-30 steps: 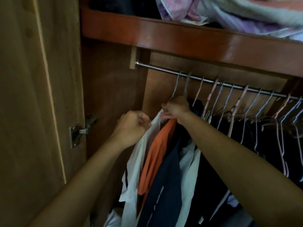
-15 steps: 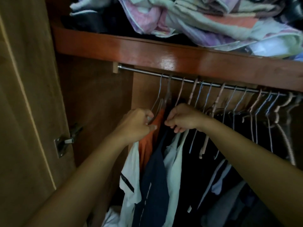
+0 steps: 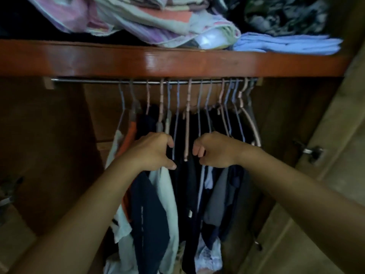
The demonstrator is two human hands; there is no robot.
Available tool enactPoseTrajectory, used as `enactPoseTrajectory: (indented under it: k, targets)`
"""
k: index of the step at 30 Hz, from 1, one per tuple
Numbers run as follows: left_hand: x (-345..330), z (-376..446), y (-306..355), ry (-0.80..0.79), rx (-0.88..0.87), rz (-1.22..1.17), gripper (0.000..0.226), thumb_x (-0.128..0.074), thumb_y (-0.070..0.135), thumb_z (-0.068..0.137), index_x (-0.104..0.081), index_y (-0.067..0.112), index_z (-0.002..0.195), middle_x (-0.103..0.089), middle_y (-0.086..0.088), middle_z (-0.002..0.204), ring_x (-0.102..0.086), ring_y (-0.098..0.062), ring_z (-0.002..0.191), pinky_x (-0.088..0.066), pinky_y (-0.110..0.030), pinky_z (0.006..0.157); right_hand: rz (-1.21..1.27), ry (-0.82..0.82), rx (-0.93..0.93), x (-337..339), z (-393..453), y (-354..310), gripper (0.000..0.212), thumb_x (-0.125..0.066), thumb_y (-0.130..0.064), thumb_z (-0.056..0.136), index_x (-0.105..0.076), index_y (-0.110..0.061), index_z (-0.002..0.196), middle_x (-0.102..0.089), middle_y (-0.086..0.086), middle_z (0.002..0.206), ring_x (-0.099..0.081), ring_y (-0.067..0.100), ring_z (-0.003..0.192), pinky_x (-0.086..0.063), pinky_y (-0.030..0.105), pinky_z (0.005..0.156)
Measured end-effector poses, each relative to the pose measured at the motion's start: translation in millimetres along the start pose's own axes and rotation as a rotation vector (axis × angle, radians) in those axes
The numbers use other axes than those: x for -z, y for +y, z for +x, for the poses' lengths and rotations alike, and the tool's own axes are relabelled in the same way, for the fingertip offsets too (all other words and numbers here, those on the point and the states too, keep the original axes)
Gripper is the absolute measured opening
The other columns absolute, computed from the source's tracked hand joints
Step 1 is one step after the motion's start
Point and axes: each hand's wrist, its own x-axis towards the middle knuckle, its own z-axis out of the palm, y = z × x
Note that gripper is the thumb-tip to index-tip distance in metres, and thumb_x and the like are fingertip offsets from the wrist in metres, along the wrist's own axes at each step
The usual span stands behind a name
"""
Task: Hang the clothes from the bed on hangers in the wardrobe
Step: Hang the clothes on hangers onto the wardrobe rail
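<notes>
Left hand (image 3: 152, 151) sits among the hanging clothes with its fingers curled over the shoulders of the garments on the left; whether it truly grips cloth or only presses it aside I cannot tell. Beside it hang an orange garment (image 3: 130, 133), a navy shirt (image 3: 148, 210) and a pale shirt (image 3: 167, 194), all on hangers on the rail (image 3: 88, 81). Between the 2 hands dangle bare hangers, among them a pink hanger (image 3: 186, 135) with nothing on it. Right hand (image 3: 215, 150) has loosely curled fingers just beside that hanger, holding nothing that I can make out.

The step looks like parting the row to free an empty hanger. To do it well, keep the left hand holding the clothes back, lift the hook straight up off the rail, and avoid snagging neighbouring hooks.

Small white print runs down the navy shirt, too blurred to read.
</notes>
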Motion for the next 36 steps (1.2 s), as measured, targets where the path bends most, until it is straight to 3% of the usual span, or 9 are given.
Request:
enactPoseTrajectory:
  k: [5,8,12,23,28,36]
  targets:
    - [-26,6,56,-0.110,-0.166,0.021,0.073,-0.088,0.037,0.066,-0.055,0.024,0.129,-0.053,0.005,0.111,-0.057,-0.015,0.101,-0.051,-0.033,0.085,-0.006,0.022,-0.128,1,-64,27,0.033,-0.061,-0.011,0.091,-0.061,-0.018,0.124,-0.062,-0.001,0.114,-0.059,0.017,0.105,-0.053,0.032,0.088]
    - [-39,8,89,-0.178,-0.253,0.065,0.072,-0.087,0.033,0.070,-0.053,0.024,0.132,-0.055,0.001,0.121,-0.057,-0.019,0.103,-0.051,-0.036,0.087,-0.023,0.033,-0.216,-1,-101,44,0.030,-0.066,-0.022,0.091,-0.061,-0.021,0.121,-0.063,-0.005,0.110,-0.060,0.015,0.102,-0.052,0.029,0.086]
    - [-59,9,137,-0.277,-0.336,0.097,0.070,-0.086,0.030,0.072,-0.050,0.023,0.133,-0.054,0.001,0.119,-0.061,-0.018,0.093,-0.055,-0.040,0.083,-0.066,0.053,-0.345,-5,-155,69,0.033,-0.067,-0.032,0.090,-0.061,-0.025,0.122,-0.064,-0.007,0.110,-0.060,0.015,0.102,-0.050,0.030,0.083]
    - [-132,-29,286,-0.439,-0.544,0.082,0.063,-0.082,0.031,0.076,-0.049,0.028,0.130,-0.049,0.008,0.119,-0.054,-0.015,0.107,-0.052,-0.035,0.088,-0.072,0.072,-0.695,-22,-326,129,0.040,-0.068,-0.032,0.091,-0.057,-0.023,0.128,-0.062,-0.003,0.122,-0.058,0.017,0.112,-0.049,0.032,0.093]
    - [-169,-61,353,-0.550,-0.604,0.106,0.057,-0.083,0.035,0.074,-0.051,0.030,0.121,-0.049,0.013,0.099,-0.057,-0.011,0.097,-0.052,-0.033,0.085,-0.014,0.082,-0.814,-38,-407,144,0.032,-0.065,-0.024,0.091,-0.060,-0.020,0.122,-0.064,0.000,0.117,-0.060,0.020,0.107,-0.051,0.033,0.089]
    - [-216,-112,443,-0.701,-0.962,0.230,0.055,-0.083,0.036,0.074,-0.055,0.027,0.120,-0.051,0.014,0.101,-0.057,-0.009,0.089,-0.054,-0.028,0.077,0.035,0.071,-1.038,-73,-515,142,0.042,-0.065,-0.031,0.092,-0.054,-0.022,0.132,-0.059,0.003,0.125,-0.058,0.025,0.112,-0.051,0.040,0.094]
